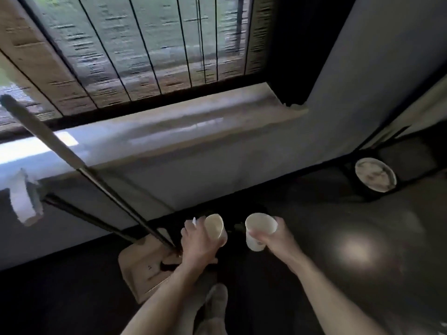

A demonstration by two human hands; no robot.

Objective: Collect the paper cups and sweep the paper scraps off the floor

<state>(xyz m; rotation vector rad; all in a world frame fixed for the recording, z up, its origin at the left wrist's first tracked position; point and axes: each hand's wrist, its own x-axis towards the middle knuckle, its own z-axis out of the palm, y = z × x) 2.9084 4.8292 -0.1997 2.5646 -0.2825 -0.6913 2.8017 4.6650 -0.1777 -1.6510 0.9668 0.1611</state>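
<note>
Just right of the beige plastic dustpan (pixel 145 264), the left hand (pixel 197 246) curls round one white paper cup (pixel 214 228). Further right of the dustpan, the right hand (pixel 281 238) grips a second white paper cup (pixel 260 230), the two held close, probably for nesting together.

A black-barred window (pixel 150 44) fills the top of the view, blurred. Beneath it a pale sill (pixel 193 110) runs above a grey wall (pixel 205 172). At right, near the wall's foot, stands a dark round container (pixel 375 174) with a smudged white top.
</note>
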